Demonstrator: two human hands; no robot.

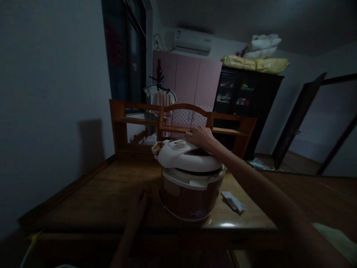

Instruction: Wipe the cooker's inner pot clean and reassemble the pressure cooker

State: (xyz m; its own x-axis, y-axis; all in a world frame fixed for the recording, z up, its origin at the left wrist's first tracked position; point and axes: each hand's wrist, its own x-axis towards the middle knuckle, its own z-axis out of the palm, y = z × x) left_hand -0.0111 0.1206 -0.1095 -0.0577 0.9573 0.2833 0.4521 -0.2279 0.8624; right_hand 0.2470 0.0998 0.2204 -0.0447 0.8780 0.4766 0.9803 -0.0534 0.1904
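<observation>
A brown and cream electric pressure cooker [185, 197] stands near the front edge of the wooden table. Its cream lid [173, 156] sits a little above the body at the front, with a dark gap between them. My right hand [200, 136] is closed round the handle on top of the lid, beside a round valve knob [181, 143]. Left of the cooker, my left hand [139, 203] rests low over the tabletop, apart from the cooker. Its fingers are dim and look loosely apart, with nothing seen in them.
A folded white tissue or cloth [233, 202] lies on the table [106, 193] right of the cooker. A wooden shelf rail [184, 108] rises along the table's back. A wall [55, 111] borders the left side. Behind stand pink wardrobes [186, 82] and a dark cabinet [251, 111].
</observation>
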